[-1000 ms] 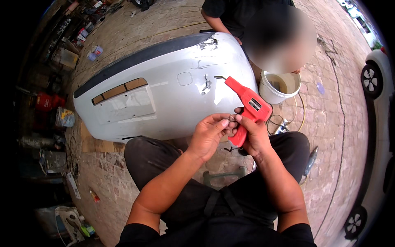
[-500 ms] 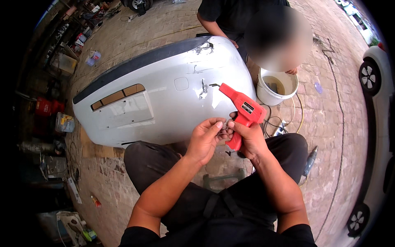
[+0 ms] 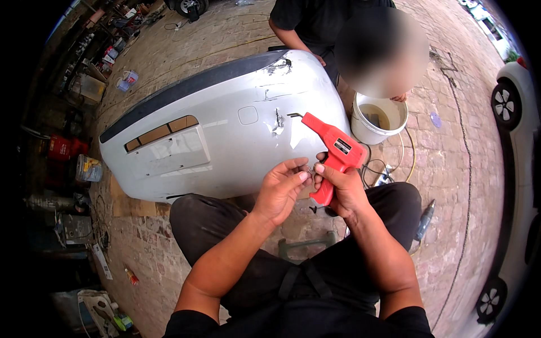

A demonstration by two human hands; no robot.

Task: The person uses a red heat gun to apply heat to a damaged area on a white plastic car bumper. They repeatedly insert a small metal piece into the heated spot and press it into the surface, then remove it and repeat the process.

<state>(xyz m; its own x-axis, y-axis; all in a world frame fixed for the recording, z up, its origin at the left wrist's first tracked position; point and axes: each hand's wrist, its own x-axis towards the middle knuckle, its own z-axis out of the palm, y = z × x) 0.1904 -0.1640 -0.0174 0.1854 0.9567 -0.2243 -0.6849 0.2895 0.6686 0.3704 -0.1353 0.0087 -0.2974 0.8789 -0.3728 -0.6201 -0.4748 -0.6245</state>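
Head view: left hand (image 3: pixel 280 190), thumb now lower, pinches something tiny (image 3: pixel 309 170); right hand (image 3: pixel 348 192) grips the seemingly idle red tool (image 3: pixel 338 147).

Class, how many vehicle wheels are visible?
3: black-tyred upper wheel and lower wheel on the white car, far right; black-tyred third wheel, top left. More may be hidden.

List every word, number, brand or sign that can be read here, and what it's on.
Nothing is clear enough to quote.
Dark label on the red tool in the right hand: print too small.
Yellowish container at left: markings too blurred.
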